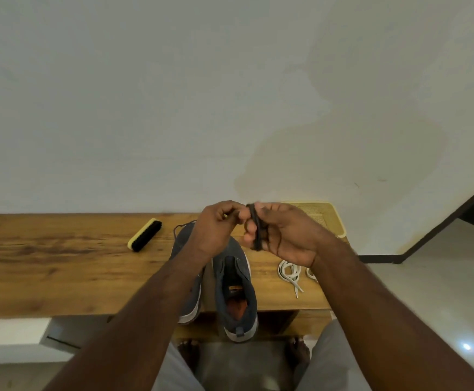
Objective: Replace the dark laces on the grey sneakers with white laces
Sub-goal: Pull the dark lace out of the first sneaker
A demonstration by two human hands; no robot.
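Observation:
Two grey sneakers stand side by side on the wooden bench [61,277], heels toward me. The right sneaker [234,289] has bare eyelets and an orange insole. My left forearm hides most of the left sneaker [190,303], and a dark lace loop [181,228] shows at its toe. A dark lace [255,230] is wound in a bundle round the fingers of my right hand [283,235], held above the shoes. My left hand [216,230] pinches the end of that lace beside the bundle. White laces [289,273] lie coiled on the bench to the right.
A shoe brush [145,234] with a yellow back lies on the bench to the left. A yellow mesh tray [323,215] sits at the back right against the white wall. My knees and bare feet are below the bench's front edge.

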